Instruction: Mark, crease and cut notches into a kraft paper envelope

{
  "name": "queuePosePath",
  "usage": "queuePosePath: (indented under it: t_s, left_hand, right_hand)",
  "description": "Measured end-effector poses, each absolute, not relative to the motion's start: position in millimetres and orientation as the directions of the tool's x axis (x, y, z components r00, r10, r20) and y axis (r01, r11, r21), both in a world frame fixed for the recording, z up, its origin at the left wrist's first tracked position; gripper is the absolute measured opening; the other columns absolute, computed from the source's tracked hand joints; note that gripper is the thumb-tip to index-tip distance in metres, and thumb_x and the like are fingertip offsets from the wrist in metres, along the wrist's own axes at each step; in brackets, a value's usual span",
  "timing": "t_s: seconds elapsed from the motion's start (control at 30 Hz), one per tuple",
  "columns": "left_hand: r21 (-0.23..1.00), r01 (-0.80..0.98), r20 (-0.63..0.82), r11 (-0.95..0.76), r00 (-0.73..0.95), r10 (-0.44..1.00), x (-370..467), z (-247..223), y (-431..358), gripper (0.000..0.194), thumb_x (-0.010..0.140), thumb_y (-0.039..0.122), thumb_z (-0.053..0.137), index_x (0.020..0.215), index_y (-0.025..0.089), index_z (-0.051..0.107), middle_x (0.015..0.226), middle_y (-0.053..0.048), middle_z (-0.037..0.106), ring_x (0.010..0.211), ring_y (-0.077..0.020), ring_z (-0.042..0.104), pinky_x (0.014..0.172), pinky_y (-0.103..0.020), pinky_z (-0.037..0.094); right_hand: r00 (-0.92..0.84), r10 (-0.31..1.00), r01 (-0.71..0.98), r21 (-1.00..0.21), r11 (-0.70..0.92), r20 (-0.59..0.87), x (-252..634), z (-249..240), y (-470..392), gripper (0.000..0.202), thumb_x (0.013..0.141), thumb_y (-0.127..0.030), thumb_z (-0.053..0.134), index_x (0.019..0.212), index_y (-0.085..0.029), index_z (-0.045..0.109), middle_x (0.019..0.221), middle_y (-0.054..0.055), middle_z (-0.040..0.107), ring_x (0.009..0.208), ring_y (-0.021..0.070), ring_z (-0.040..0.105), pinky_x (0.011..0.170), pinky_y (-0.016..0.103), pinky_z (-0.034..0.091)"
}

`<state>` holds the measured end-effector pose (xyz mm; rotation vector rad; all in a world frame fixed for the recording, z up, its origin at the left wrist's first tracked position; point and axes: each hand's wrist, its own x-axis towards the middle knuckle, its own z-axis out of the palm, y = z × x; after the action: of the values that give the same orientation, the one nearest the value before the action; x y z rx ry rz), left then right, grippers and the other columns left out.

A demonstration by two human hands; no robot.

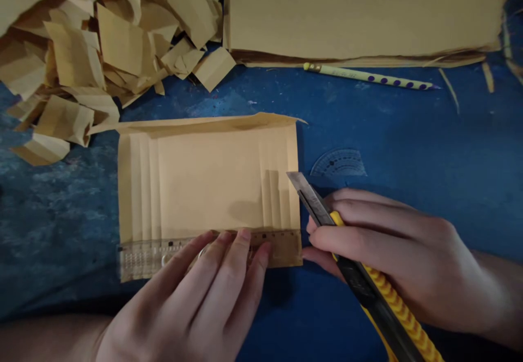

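A folded sheet of brown paper lies in front of me, with parallel creases near both sides and a raised flap along its far edge. Across its near edge rests a clear plastic ruler. My left hand presses the ruler down with outstretched fingers, partly covering it. My right hand grips a yellow and black snap-off utility knife. Its blade is extended and points up and left, the tip showing over the paper's right edge; whether it touches the paper I cannot tell.
Cut brown paper scraps are heaped at the upper left. A stack of brown paper lies at the far side, with a pale green pencil along its near edge. A clear protractor lies right of the folded sheet on the blue tabletop.
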<state>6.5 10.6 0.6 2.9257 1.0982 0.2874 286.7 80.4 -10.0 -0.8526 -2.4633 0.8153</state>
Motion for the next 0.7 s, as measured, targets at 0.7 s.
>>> queuePosePath:
  t_s: [0.7]
  left_hand:
    - [0.054, 0.667, 0.125, -0.743, 0.734, 0.668, 4.5, 0.7, 7.6, 0.037, 0.103, 0.014, 0.057, 0.138, 0.01, 0.068, 0.134, -0.011, 0.077, 0.116, -0.0253, 0.079, 0.103, -0.037, 0.068]
  right_hand:
    - [-0.727, 0.666, 0.416, -0.665, 0.621, 0.167, 286.7, -9.6, 80.0, 0.011, 0.101, -0.011, 0.066, 0.106, -0.021, 0.065, 0.093, 0.002, 0.071, 0.085, 0.0171, 0.069, 0.084, 0.034, 0.059]
